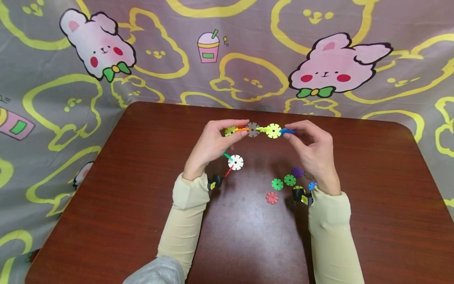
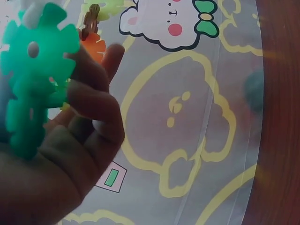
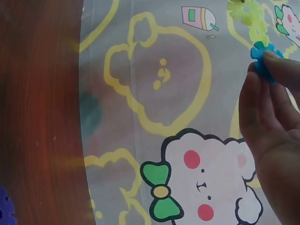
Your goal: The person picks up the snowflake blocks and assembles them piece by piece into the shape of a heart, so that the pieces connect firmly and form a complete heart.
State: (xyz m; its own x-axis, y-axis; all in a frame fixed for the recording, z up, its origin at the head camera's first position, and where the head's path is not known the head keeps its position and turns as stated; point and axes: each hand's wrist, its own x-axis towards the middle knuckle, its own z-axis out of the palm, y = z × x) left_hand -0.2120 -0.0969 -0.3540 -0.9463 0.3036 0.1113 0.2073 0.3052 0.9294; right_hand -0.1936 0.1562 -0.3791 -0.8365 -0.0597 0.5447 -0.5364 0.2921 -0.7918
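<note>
A chain of slotted plastic discs stretches between both hands above the table. My left hand (image 1: 209, 144) pinches the orange disc (image 1: 242, 129) between thumb and fingers, beside a grey-brown disc (image 1: 253, 129). Further right, a yellow disc (image 1: 273, 130) leads to the blue disc (image 1: 288, 131), which my right hand (image 1: 315, 148) pinches at the chain's end. Below the left hand hang a white disc (image 1: 235, 162) and a red disc (image 1: 229, 171) seen edge-on. The left wrist view shows green discs (image 2: 40, 51) close to the palm; how they join the chain is partly hidden.
Loose discs lie on the brown table (image 1: 142, 177) near the right wrist: a pink-red disc (image 1: 272, 198), green discs (image 1: 277, 184), a purple disc (image 1: 297, 172) and a blue one partly behind the sleeve. A patterned curtain (image 1: 248, 79) hangs behind the table.
</note>
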